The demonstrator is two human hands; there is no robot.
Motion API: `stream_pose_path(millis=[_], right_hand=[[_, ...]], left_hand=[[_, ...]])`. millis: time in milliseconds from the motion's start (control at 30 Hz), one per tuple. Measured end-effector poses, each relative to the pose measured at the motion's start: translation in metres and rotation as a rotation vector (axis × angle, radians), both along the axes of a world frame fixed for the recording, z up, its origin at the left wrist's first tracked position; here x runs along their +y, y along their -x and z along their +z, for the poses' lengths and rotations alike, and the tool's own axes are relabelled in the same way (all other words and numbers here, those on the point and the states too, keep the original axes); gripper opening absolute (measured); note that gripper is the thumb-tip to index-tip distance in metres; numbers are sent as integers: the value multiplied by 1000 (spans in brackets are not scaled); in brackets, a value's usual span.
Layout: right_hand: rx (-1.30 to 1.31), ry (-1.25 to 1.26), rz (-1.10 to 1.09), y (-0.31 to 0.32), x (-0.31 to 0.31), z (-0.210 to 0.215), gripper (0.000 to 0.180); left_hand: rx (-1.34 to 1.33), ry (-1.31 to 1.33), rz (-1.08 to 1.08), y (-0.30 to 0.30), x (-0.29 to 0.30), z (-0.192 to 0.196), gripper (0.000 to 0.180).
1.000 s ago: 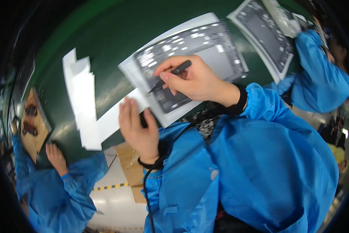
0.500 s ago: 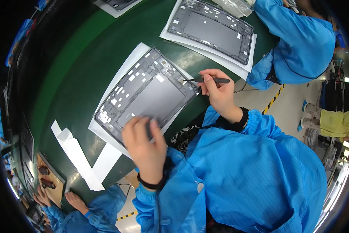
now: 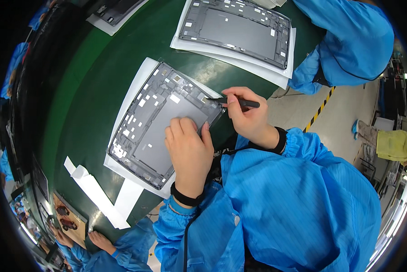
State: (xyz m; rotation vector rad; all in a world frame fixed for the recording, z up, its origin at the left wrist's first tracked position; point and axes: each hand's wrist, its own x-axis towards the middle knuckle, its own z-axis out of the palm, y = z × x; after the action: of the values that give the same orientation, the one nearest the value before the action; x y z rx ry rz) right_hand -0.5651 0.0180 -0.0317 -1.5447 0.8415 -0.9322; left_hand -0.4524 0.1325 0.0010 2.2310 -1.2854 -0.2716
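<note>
In the middle of the frame a dark grey, flat rectangular tablet back shell (image 3: 160, 124), its inner face up and dotted with small white and silver stickers, lies slantwise on a white backing sheet (image 3: 135, 93) on the glossy green worktable (image 3: 81, 86). The left hand (image 3: 189, 152) rests flat on the lower right part of the shell, fingers together and pressed down on the plain grey panel, so it appears to be steadying the piece. The right hand (image 3: 248, 115), just right of centre, has thumb and fingers clamped on a slim black pen-like tool (image 3: 237, 102); the tool's tip meets the shell's upper right corner, beside a small silvery patch there. By the look of it, the step in hand is fine work at that corner, pressing or seating something small with the tip, though the part itself is too small to make out. The next move would call for a light, exact touch with the tip while the left palm keeps the shell from sliding on its sheet. A second grey shell (image 3: 237, 29) on its own white sheet lies at the upper middle, near another person's blue sleeve (image 3: 344, 45). White paper strips (image 3: 97, 195) lie at the lower left, well apart from both hands.
</note>
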Motion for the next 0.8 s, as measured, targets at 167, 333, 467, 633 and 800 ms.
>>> stream_pose_path(millis=[167, 333, 467, 633, 800], right_hand=[[56, 248, -28, -3, 5, 2, 11], [58, 297, -28, -4, 5, 1, 10], [59, 276, -5, -3, 1, -2, 10], [58, 26, 12, 4, -9, 12, 10], [-267, 282, 18, 7, -43, 35, 23]], left_hand=[[-2, -63, 17, 3, -1, 3, 21], [-249, 43, -84, 14, -14, 0, 44], [-349, -48, -91, 17, -23, -6, 50], [-428, -74, -127, 19, -31, -6, 48], [-375, -140, -126, 21, -32, 3, 46]])
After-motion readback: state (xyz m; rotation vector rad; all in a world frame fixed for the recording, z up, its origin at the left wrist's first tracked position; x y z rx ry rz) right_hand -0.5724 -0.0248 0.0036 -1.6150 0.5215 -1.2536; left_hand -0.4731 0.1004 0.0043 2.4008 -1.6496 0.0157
